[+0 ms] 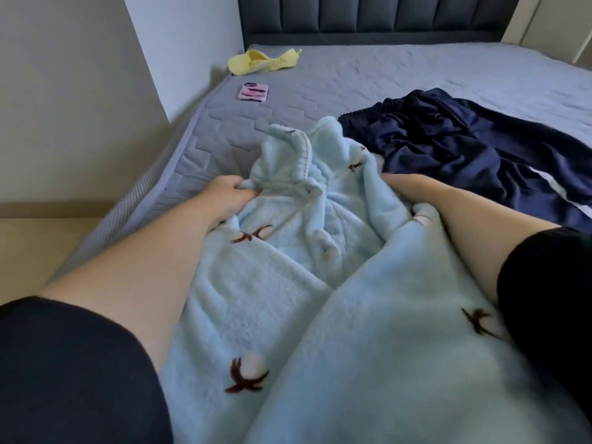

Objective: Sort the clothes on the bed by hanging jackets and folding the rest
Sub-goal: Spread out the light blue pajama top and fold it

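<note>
A light blue fleece garment [288, 283] with brown and white cotton-flower marks lies across the near part of the bed, its hood bunched at the far end. My left hand [227, 193] grips the fleece just below the hood on the left. My right hand [413, 190] holds the fabric on the right, its fingers partly buried in a fold. A dark navy garment [464, 149] with a white stripe lies crumpled to the right. A small yellow garment [262, 60] lies at the far left near the headboard.
The grey quilted mattress [368, 78] has its left edge close to a white wall [80, 91]. A pink phone [253, 92] lies near that edge. A dark padded headboard [368, 17] stands at the back.
</note>
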`<state>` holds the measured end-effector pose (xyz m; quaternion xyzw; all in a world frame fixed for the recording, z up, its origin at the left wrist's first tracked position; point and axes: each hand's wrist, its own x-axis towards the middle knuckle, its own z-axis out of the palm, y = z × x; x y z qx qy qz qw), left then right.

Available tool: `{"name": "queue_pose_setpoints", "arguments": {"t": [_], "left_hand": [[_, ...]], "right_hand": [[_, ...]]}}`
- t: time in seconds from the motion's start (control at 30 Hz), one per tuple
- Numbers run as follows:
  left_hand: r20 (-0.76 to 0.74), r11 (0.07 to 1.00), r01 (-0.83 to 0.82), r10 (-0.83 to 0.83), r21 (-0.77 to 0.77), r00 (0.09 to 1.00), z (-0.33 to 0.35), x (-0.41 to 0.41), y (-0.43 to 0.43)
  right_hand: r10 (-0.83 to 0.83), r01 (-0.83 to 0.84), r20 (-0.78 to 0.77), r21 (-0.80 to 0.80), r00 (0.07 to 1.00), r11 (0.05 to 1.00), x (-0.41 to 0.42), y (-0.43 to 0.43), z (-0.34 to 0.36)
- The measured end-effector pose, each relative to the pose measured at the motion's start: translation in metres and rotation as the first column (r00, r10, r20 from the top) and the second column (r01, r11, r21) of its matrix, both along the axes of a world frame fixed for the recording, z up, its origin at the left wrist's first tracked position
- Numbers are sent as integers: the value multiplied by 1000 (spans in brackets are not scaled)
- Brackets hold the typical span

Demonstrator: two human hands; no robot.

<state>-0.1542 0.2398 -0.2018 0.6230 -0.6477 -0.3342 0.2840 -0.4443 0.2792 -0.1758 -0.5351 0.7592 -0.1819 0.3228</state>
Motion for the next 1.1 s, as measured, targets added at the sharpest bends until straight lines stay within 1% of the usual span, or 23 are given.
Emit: {"name": "queue_pose_setpoints", "arguments": {"t": [0.03,0.1,0.13,0.2,0.3,0.37,0.47,0.5,0.53,0.57,0.6,0.67,0.7,0.73,0.77,0.8,0.83,0.87,0.9,0.93,0.97,1.0,1.1], "left_hand": [[37,998,-37,39,-55,999,4,-5,5],[112,969,-94,122,-229,986,17,-12,17],[150,945,-81,134,-318,979,23,-16,22],[226,877,36,84,-479,970,42,-20,43],[360,655,291,-30,-697,932,67,-12,83],[502,506,457,-55,-731,863,72,7,112],[767,357,746,-113,-562,632,68,38,151],[807,351,784,-117,-512,579,65,43,163],[809,369,786,-133,-496,573,64,46,173],[770,421,751,-167,-509,616,66,45,183],[684,488,678,-202,-550,701,69,40,190],[452,616,474,-206,-629,868,78,21,199],[358,668,395,-202,-630,912,82,8,203],[323,724,377,-222,-577,920,84,-4,208],[372,770,415,-248,-484,894,81,-16,215],[494,788,488,-276,-375,824,72,-24,222],[639,793,553,-291,-255,712,60,-28,230],[740,795,588,-306,-148,599,47,-29,239],[784,798,599,-325,-73,529,35,-26,246],[801,798,601,-335,-38,496,28,-23,251],[798,796,603,-334,-46,502,25,-20,250],[773,793,604,-331,-84,542,29,-19,243],[654,736,595,-282,-322,702,56,-24,212]], "right_hand": [[0,0,39,5,999,1000,2,4,3],[-24,34,109,-86,994,996,6,16,12],[-34,60,167,-148,985,987,6,22,12],[-106,185,290,-263,951,947,5,36,19],[-117,312,511,-315,851,896,6,63,34],[-81,308,565,-320,821,896,1,86,41],[-47,258,542,-322,839,911,-8,125,44],[-23,231,546,-315,837,920,-9,139,44],[0,206,549,-313,836,927,-9,151,45],[12,194,537,-326,843,925,-7,160,48],[19,184,476,-376,879,908,-4,168,52],[14,88,176,-561,984,823,8,178,63],[34,-25,1,-645,999,764,17,183,68],[85,-166,-151,-680,985,714,28,188,69],[159,-312,-283,-654,946,690,39,192,66],[230,-449,-417,-564,879,692,46,197,59],[289,-557,-548,-420,785,716,50,202,47],[340,-612,-646,-253,684,749,50,208,34],[389,-619,-683,-119,618,776,47,214,22],[421,-603,-675,-45,606,797,42,219,13],[422,-581,-649,-39,633,813,36,222,9],[402,-565,-622,-81,672,821,32,220,10],[261,-561,-650,-308,713,768,33,201,25]]}}
